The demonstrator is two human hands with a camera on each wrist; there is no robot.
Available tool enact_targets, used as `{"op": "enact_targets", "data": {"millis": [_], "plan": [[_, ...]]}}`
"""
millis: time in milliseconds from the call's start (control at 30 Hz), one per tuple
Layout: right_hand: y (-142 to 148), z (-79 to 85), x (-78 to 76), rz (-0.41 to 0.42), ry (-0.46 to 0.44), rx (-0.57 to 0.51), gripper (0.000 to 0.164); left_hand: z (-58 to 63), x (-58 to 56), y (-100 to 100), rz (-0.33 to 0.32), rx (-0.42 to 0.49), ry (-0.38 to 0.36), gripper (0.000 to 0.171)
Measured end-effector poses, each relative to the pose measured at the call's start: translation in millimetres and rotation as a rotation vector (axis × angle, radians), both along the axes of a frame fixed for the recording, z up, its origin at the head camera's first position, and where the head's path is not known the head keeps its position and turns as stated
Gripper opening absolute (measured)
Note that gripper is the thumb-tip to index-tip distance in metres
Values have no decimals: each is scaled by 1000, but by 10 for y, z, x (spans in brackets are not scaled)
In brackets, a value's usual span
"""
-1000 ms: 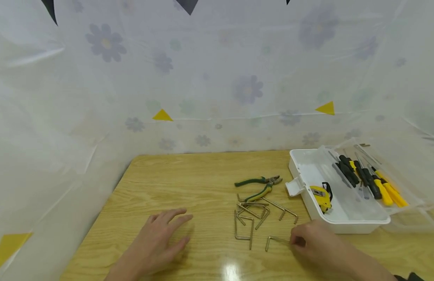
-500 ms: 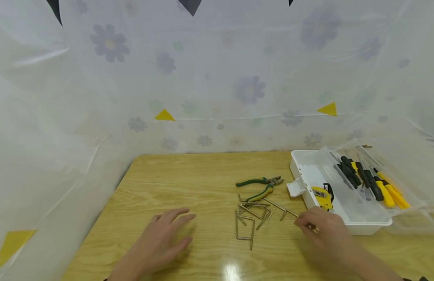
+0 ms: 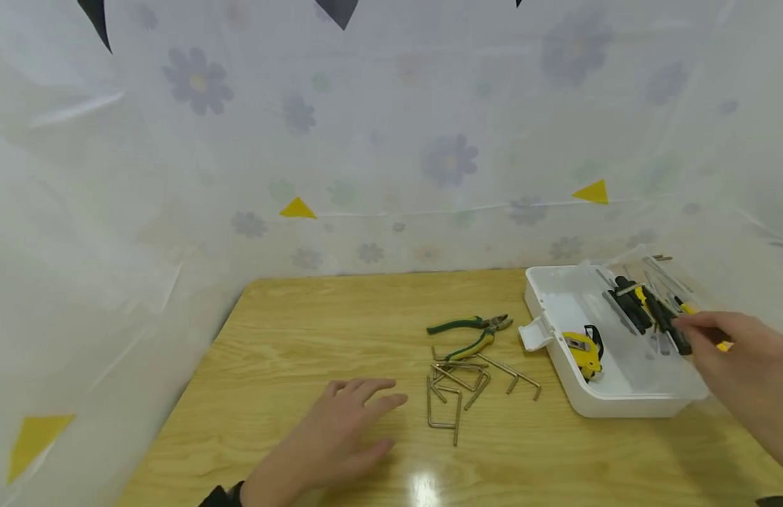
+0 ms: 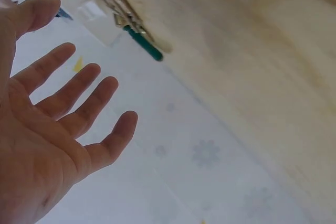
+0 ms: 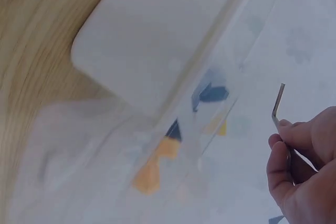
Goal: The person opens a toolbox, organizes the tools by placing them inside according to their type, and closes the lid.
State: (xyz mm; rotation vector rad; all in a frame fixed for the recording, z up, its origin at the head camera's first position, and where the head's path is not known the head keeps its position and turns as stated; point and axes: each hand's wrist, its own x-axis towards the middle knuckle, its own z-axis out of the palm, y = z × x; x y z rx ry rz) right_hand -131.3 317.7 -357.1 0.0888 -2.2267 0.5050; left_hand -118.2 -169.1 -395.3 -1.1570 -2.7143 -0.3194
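Observation:
My right hand (image 3: pixel 730 352) is raised over the tool box's lid side and pinches an L-shaped hex key (image 5: pixel 278 100) between thumb and fingers, its short bent end sticking out in the right wrist view. Fingers spread, my left hand (image 3: pixel 334 433) hovers low over the table, left of a loose pile of brass-coloured hex keys (image 3: pixel 455 391); its palm (image 4: pixel 37 150) holds nothing. Behind the pile lie green-and-yellow handled pliers (image 3: pixel 474 338), spread wide.
The white tool box (image 3: pixel 619 407) stands at the right with a yellow tape measure (image 3: pixel 581 355) inside. Its clear lid (image 5: pixel 105 156) is folded back and carries several black and yellow screwdrivers (image 3: pixel 632 310). A flowered plastic sheet (image 3: pixel 366 141) hangs behind the wooden table (image 3: pixel 290 331).
The right hand picked a hex key off the table and carried it right and up, over the box's lid. My left hand moved right, closer to the pile.

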Motion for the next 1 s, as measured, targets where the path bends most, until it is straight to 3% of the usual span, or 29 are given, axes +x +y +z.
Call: {"op": "enact_targets", "data": {"millis": [133, 233, 367, 467, 600, 833, 900, 1000], "plan": [[325, -14, -112, -64, -66, -97, 11, 50, 36, 100, -30, -12, 34, 50], [650, -183, -249, -50, -33, -178, 20, 77, 74, 141, -45, -26, 71, 49], [927, -329, -384, -67, -95, -257, 28, 121, 120, 141, -31, -26, 119, 50], [953, -291, -420, -98, -147, -241, 27, 147, 144, 102, -12, -15, 150, 51], [1035, -266, -512, -95, -136, -271, 25, 162, 167, 13, 18, -3, 194, 53], [1626, -554, -852, -247, -168, -271, 13, 145, 228, -179, 70, 35, 213, 57], [1676, -571, -891, -235, -165, -289, 11, 136, 243, -230, 81, 45, 225, 58], [1585, -455, -869, -172, -198, -279, 13, 124, 252, -286, 85, 63, 250, 59]]}}
